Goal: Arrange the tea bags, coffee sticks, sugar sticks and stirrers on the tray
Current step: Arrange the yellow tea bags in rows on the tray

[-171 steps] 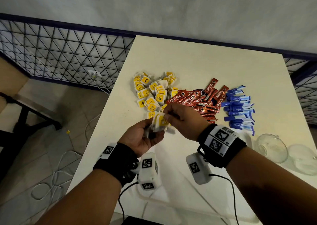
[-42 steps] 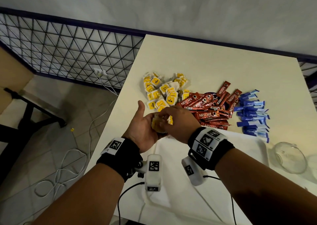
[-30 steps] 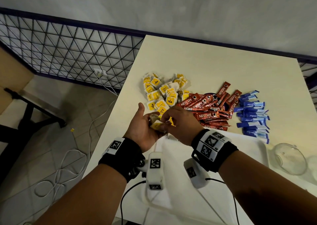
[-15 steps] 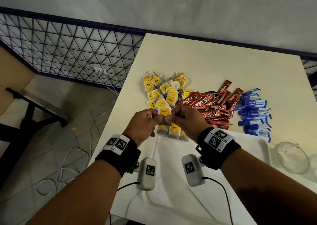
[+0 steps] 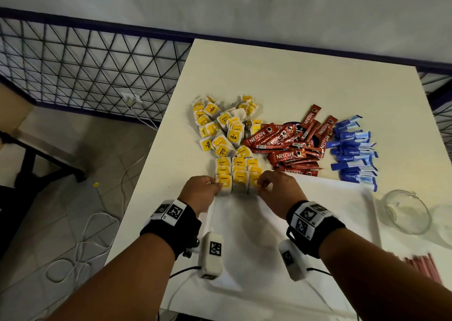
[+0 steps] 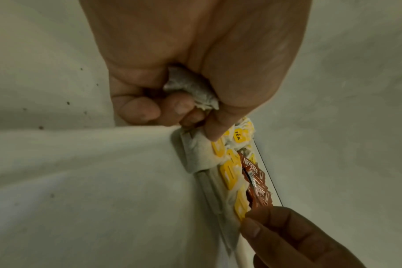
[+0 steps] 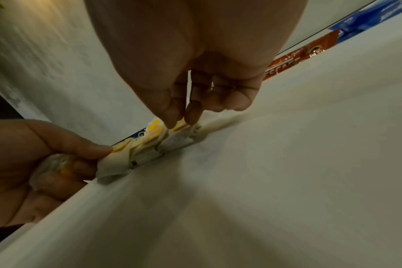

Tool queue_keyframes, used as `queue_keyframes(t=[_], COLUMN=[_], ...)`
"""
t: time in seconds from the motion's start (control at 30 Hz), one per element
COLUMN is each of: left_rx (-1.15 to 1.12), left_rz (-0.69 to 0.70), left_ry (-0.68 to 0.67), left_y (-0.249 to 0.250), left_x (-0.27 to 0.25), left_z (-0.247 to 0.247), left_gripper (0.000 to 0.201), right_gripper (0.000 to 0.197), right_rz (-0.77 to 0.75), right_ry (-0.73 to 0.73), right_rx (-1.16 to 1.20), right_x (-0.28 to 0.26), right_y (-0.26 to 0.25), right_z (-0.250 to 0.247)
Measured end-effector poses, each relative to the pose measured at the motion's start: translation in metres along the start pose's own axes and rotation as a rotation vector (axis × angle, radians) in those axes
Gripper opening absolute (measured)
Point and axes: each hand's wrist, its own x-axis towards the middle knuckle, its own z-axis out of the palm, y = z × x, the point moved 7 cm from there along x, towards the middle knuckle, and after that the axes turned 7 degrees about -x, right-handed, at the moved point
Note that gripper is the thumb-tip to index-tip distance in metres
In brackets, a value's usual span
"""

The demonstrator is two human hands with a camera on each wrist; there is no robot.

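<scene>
Several yellow-tagged tea bags (image 5: 238, 175) stand in short rows at the far left corner of the white tray (image 5: 318, 210). My left hand (image 5: 215, 183) is at the rows' left end. It grips spare tea bags (image 6: 190, 88) in curled fingers, and its thumb presses the nearest bag. At the rows' right end, my right hand (image 5: 263, 182) pinches a tea bag (image 7: 179, 127) between thumb and forefinger. Beyond the tray lie the loose tea bag pile (image 5: 225, 130), red coffee sticks (image 5: 291, 147) and blue sugar sticks (image 5: 352, 152).
A glass bowl (image 5: 408, 213) sits right of the tray, with pink stirrers (image 5: 420, 264) nearer me at the right edge. The table's left edge runs close to my left hand, with floor and cables below. A wire fence stands behind the table.
Half a second ago both hands held one tea bag together above the rows. They have since come down and apart, one to each end of the front row.
</scene>
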Motion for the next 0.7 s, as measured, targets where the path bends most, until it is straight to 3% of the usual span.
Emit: queue_keyframes(t=[0.1, 0.23, 0.6, 0.7], left_rx=[0.086, 0.325, 0.386, 0.432], left_rz=[0.058, 0.144, 0.190, 0.343], left_ry=[0.069, 0.149, 0.174, 0.159], left_y=[0.005, 0.014, 0.022, 0.033], left_x=[-0.001, -0.008, -0.010, -0.018], left_z=[-0.003, -0.008, -0.008, -0.006], left_gripper=[0.010, 0.022, 0.016, 0.018], right_gripper=[0.009, 0.015, 0.023, 0.023], right_rz=[0.000, -0.034, -0.060, -0.061], right_ry=[0.005, 0.021, -0.020, -0.026], right_rx=[-0.011, -0.003, -0.036, -0.031], right_x=[-0.001, -0.002, 0.001, 0.000], right_y=[0.002, 0.000, -0.005, -0.007], right_z=[0.001, 0.000, 0.003, 0.002])
